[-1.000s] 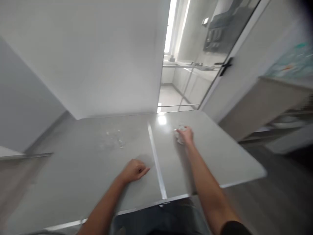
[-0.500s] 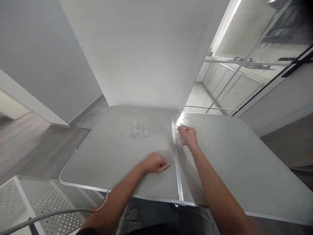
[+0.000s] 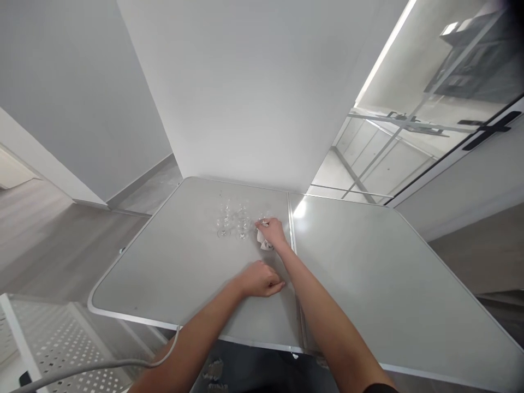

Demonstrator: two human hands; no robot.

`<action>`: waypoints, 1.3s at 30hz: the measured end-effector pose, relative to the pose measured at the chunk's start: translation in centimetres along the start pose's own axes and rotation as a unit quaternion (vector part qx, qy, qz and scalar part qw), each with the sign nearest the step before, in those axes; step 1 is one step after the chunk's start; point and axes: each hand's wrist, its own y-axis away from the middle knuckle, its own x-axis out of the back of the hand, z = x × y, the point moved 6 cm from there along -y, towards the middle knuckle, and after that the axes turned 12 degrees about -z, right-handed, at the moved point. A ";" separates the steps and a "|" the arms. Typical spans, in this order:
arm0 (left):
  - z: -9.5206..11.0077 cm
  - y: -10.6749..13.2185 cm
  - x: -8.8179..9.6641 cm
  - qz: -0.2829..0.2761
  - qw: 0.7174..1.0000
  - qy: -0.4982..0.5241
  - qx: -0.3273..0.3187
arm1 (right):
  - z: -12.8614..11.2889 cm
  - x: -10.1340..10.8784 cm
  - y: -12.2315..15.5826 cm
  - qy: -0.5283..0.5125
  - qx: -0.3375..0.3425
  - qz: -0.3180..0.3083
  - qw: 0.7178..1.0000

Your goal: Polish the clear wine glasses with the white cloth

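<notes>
One right hand [image 3: 273, 231] pinches a crumpled white bundle [image 3: 265, 242] between thumb and fingers, low over the table [image 3: 164, 273]; whether the grip also takes in something clear cannot be told. Just left of those fingertips, a cluster of small clear glasses [image 3: 242, 226] stands on the tabletop, seemingly in rows whose long axis runs away from the person, so the gap between bundle and glasses is a short sideways one. This hand is the nearer to them; the left hand [image 3: 261, 279], curled in a loose fist and apparently holding nothing, rests closer to the body. Both hands are left of the metal seam [image 3: 291, 218] dividing the table. Beyond are a pale wall [image 3: 254, 98] and, at right, a glass-paned door [image 3: 380, 153]
</notes>
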 end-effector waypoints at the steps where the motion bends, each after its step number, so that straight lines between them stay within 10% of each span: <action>1: 0.0 0.0 0.0 -0.004 1.000 0.000 0.004 | -0.1 -0.2 -0.1 0.002 -0.001 -0.002 1.000; 8: -0.4 0.2 0.2 -0.007 1.000 0.004 0.017 | -0.4 -1.1 -0.2 -0.010 -0.004 -0.019 1.000; 13: -0.5 0.1 0.2 -0.021 0.999 0.016 0.035 | 1.3 2.9 2.2 -0.027 0.010 -0.041 0.999; 20: -0.9 -5.4 1.1 -0.036 0.971 0.180 0.152 | 4.6 6.7 8.6 -0.188 0.122 -0.373 0.900; 29: -2.7 -10.7 0.7 -0.117 0.881 0.458 -0.025 | 8.6 6.7 8.3 -0.303 0.149 -0.337 0.879; 39: -4.2 -10.4 0.2 -0.142 0.850 0.507 -0.026 | 8.7 6.9 8.3 -0.324 0.182 -0.425 0.826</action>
